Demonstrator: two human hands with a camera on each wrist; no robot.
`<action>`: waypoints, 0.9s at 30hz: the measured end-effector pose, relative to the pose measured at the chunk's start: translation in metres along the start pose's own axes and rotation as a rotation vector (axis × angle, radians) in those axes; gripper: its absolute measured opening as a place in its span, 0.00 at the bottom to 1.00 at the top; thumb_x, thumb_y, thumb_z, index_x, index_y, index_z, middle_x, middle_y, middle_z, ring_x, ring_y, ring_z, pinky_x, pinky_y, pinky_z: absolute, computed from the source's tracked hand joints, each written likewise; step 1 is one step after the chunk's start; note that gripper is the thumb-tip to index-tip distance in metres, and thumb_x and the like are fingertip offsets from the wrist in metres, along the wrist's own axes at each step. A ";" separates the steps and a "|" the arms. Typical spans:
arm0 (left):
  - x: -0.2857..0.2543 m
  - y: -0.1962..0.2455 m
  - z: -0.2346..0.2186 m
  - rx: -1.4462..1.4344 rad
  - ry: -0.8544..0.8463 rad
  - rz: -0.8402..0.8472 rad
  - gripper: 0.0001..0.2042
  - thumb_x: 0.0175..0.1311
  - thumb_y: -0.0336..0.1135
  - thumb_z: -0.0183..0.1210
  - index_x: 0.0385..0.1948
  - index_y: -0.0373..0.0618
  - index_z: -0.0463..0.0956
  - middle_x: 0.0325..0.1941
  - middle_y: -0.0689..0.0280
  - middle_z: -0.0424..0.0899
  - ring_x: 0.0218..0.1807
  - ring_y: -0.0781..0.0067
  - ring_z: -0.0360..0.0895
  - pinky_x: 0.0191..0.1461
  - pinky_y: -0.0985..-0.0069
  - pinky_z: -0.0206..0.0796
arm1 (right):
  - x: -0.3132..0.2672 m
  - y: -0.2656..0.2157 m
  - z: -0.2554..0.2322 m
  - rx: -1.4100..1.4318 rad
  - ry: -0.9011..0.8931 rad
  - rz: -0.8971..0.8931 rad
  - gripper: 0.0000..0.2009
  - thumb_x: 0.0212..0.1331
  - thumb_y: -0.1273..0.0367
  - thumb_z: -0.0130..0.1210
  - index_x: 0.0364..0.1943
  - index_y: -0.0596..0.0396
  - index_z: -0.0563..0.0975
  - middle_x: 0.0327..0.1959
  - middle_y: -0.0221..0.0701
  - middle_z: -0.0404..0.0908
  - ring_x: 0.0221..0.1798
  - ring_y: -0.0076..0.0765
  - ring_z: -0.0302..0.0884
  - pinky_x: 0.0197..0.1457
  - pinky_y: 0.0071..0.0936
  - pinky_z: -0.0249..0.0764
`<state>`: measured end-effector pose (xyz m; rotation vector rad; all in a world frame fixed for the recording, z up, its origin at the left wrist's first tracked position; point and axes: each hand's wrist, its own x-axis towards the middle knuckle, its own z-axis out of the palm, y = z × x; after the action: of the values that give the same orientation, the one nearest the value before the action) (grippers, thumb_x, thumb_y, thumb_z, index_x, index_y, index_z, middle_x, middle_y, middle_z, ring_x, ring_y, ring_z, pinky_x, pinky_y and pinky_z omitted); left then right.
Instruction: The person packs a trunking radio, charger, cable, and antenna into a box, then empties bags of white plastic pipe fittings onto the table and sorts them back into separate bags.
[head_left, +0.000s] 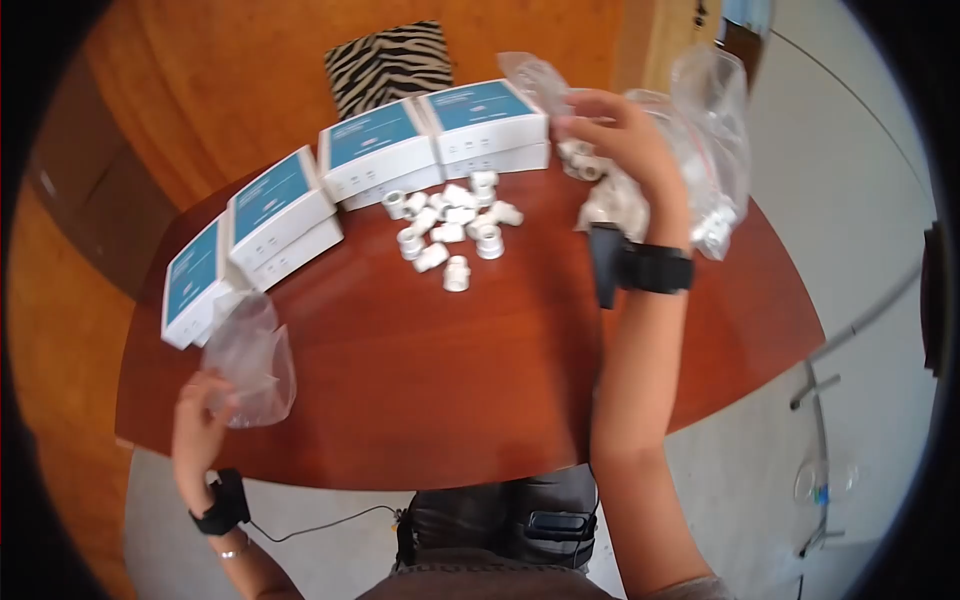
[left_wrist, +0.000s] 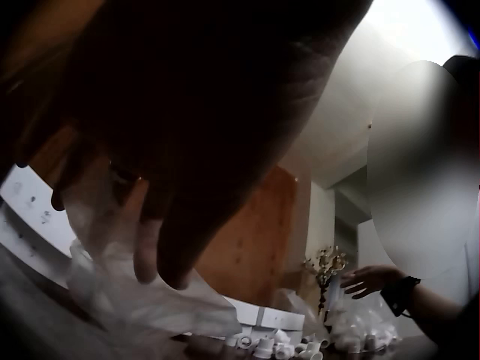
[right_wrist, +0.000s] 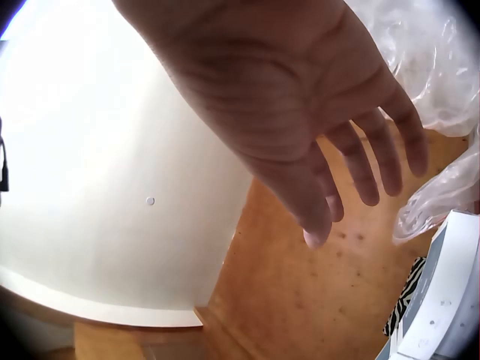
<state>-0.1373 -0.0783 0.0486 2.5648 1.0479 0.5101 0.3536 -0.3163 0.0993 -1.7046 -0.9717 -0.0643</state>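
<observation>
At the table's left side, my left hand (head_left: 203, 420) is at the near edge of a crumpled clear plastic bag (head_left: 262, 375). In the left wrist view its fingers reach down, loosely spread, over the bag (left_wrist: 157, 300). My right hand (head_left: 635, 140) is raised past the right end of the box row, fingers loosely extended and apart, with nothing in them. The right wrist view shows its palm, with clear plastic (right_wrist: 431, 67) beyond the fingers. Several white plastic pipe fittings (head_left: 457, 275) lie loose mid-table. More fittings (head_left: 583, 160) are in plastic bags below the right hand.
Several blue-and-white boxes (head_left: 375, 135) stand in a curved row along the far and left edges of the brown table (head_left: 450, 400). A large clear bag (head_left: 712, 120) stands at the right; a smaller one (head_left: 535, 80) is behind the end box. A zebra-striped seat (head_left: 390, 65) is beyond.
</observation>
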 end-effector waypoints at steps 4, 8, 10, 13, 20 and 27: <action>-0.025 -0.018 0.013 0.100 -0.373 -0.297 0.20 0.52 0.51 0.64 0.48 0.65 0.76 0.65 0.70 0.69 0.74 0.57 0.49 0.70 0.43 0.25 | -0.016 -0.005 -0.024 -0.003 0.036 0.172 0.19 0.56 0.58 0.60 0.51 0.49 0.78 0.47 0.28 0.80 0.50 0.27 0.75 0.48 0.27 0.71; -0.005 -0.026 0.008 0.050 -0.001 -0.217 0.19 0.55 0.49 0.62 0.45 0.52 0.77 0.58 0.66 0.73 0.66 0.61 0.64 0.67 0.54 0.45 | -0.019 0.001 -0.041 0.045 -0.016 0.219 0.19 0.58 0.57 0.57 0.52 0.47 0.76 0.49 0.26 0.76 0.52 0.29 0.73 0.53 0.30 0.69; -0.002 -0.022 0.012 -0.030 0.103 -0.219 0.21 0.55 0.49 0.62 0.49 0.50 0.76 0.59 0.63 0.72 0.66 0.59 0.64 0.68 0.60 0.49 | -0.018 0.001 -0.040 0.053 0.001 0.231 0.20 0.58 0.56 0.57 0.52 0.47 0.76 0.49 0.26 0.76 0.51 0.29 0.72 0.53 0.30 0.68; 0.013 -0.022 0.030 -0.084 -0.164 -0.074 0.29 0.56 0.49 0.61 0.59 0.48 0.69 0.64 0.53 0.67 0.67 0.52 0.61 0.68 0.68 0.52 | -0.017 0.014 -0.045 0.074 -0.015 0.257 0.20 0.58 0.55 0.57 0.53 0.46 0.75 0.49 0.28 0.76 0.51 0.30 0.72 0.53 0.31 0.69; 0.075 0.033 0.005 0.413 -0.500 -0.044 0.26 0.51 0.44 0.65 0.51 0.42 0.75 0.53 0.56 0.78 0.56 0.58 0.73 0.60 0.68 0.62 | -0.019 0.021 -0.039 -0.011 0.158 0.418 0.30 0.54 0.55 0.60 0.61 0.48 0.69 0.56 0.35 0.73 0.56 0.35 0.70 0.53 0.36 0.70; 0.156 0.213 0.062 -0.138 -0.350 0.704 0.19 0.60 0.39 0.59 0.49 0.39 0.74 0.46 0.56 0.81 0.48 0.63 0.77 0.52 0.72 0.68 | -0.024 0.065 -0.056 -0.213 0.246 0.491 0.34 0.52 0.53 0.61 0.64 0.46 0.67 0.66 0.36 0.65 0.65 0.41 0.64 0.55 0.40 0.69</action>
<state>0.1221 -0.1210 0.1146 2.7050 -0.0252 0.2550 0.4017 -0.3791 0.0585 -2.0333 -0.3581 -0.0532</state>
